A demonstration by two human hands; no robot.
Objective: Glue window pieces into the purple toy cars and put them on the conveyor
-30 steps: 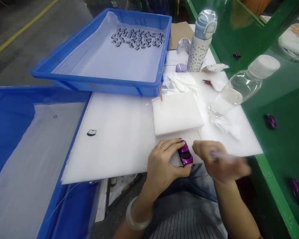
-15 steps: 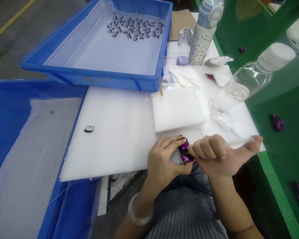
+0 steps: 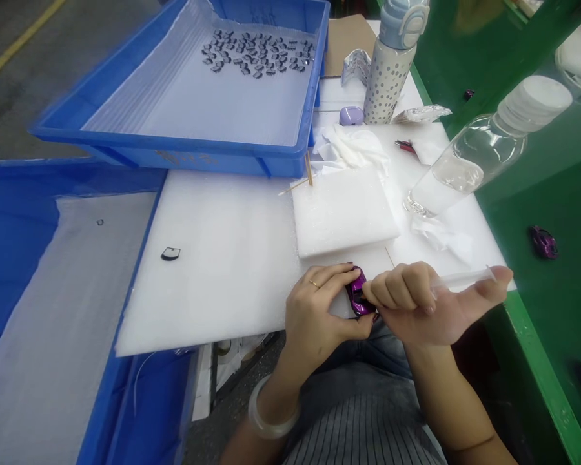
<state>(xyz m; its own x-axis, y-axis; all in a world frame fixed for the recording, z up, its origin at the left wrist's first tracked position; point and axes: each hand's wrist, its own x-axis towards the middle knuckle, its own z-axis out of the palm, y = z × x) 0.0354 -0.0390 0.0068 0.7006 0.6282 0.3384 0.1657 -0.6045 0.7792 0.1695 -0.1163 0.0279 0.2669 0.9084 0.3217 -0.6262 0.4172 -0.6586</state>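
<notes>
Purple toy car (image 3: 357, 298) pinched in left hand (image 3: 314, 316) at the foam sheet (image 3: 223, 258) edge, right hand (image 3: 416, 303) gripping a clear syringe (image 3: 459, 278) on it; foam block (image 3: 341, 210) and bottle (image 3: 465, 168) just behind; no legible writing.

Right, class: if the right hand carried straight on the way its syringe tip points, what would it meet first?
The right hand points its clear plastic syringe leftward into the small glossy purple toy car, pinched by the left hand. It probably meets the car first, though the tip itself is hidden.
</notes>
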